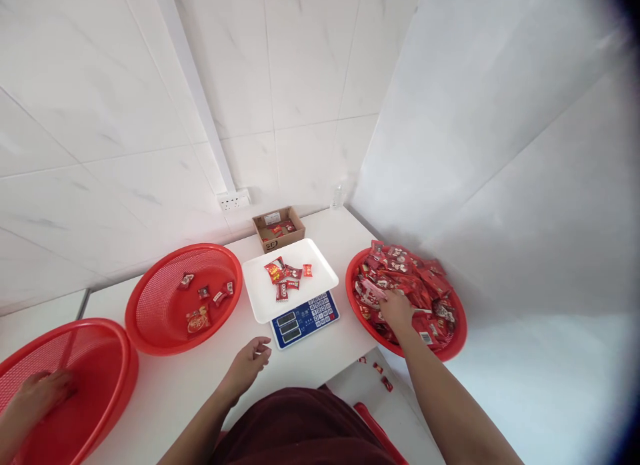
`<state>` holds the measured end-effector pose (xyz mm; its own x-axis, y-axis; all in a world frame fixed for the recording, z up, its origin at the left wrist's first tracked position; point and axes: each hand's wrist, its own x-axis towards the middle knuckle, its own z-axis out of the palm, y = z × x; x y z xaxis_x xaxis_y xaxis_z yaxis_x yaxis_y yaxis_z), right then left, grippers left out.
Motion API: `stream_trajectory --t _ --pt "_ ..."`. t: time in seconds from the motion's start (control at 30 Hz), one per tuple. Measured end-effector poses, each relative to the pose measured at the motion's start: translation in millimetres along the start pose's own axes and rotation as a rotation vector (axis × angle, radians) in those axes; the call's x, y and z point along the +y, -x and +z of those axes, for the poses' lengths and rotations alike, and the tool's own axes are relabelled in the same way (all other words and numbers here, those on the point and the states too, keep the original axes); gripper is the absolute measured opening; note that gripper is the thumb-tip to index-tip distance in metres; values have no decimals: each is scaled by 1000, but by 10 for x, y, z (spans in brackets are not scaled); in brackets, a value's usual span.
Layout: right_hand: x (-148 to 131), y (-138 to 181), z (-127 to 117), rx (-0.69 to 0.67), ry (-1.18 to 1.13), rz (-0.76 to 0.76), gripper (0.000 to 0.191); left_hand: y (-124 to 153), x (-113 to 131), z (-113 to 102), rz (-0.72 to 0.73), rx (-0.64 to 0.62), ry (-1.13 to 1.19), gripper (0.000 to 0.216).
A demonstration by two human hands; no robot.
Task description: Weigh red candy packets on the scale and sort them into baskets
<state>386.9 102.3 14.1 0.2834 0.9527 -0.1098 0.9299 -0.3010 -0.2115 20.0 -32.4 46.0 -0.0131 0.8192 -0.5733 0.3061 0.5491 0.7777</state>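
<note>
My right hand (397, 310) reaches into the red basket (457, 348) on the right, which is heaped with red-wrapped snack packets (400, 262). Its fingers close on a pink packet (373, 290) at the near left of the heap. Over the white table, just left of the blue scale (306, 320), my left hand (249, 364) hovers with loosely curled fingers apart and nothing in them. On the scale's white tray (263, 305) lie several small red packets (285, 273).
A red basket (135, 312) left of the scale holds a few packets. Farther left, another person's hand (43, 392) is inside a second red basket (117, 412). Behind the tray stands a cardboard box (280, 242) with packets. Several packets (386, 384) lie below the table edge.
</note>
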Motion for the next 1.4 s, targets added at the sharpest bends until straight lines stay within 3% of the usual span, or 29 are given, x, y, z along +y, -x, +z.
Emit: stream_trajectory --t 0.17,0.27,0.33,0.43,0.57,0.63,0.7,0.8,0.97,1.03,1.17,1.27,1.4 --pt "127 19 -179 229 -163 -28 30 67 38 6 -14 0 44 50" --pt "69 90 -325 241 -438 20 32 77 132 23 8 -27 66 48" --pt "-110 224 -390 103 -724 47 35 73 245 63 44 -62 115 48" --pt "-562 566 -412 -322 -1093 -14 38 57 446 169 64 -138 331 52" --pt "-1176 1091 -327 -810 -1094 -266 34 40 606 303 -45 -415 683 57" --pt "-1347 1272 -264 -920 -1096 -286 34 48 600 325 -102 -507 749 57" --pt "-1408 1367 -211 -946 -1087 -289 36 67 546 322 -124 -475 766 54" --pt "-1383 1395 -177 -927 -1108 -307 39 83 424 313 -123 -332 819 47" --pt "-1366 1384 -232 -1129 -1263 -44 43 49 315 319 -135 -70 1001 36" --pt "-1395 1396 -237 -1187 -1327 -20 40 44 344 309 -104 -18 1001 38" --pt "-1476 1446 -165 -1174 -1406 -40 36 61 469 314 0 58 957 45" --pt "-1528 1490 -117 -1192 -1482 33 37 79 543 366 36 93 930 49" --pt "-1528 1503 -126 -1134 -1494 96 35 109 578 416 92 14 924 51"
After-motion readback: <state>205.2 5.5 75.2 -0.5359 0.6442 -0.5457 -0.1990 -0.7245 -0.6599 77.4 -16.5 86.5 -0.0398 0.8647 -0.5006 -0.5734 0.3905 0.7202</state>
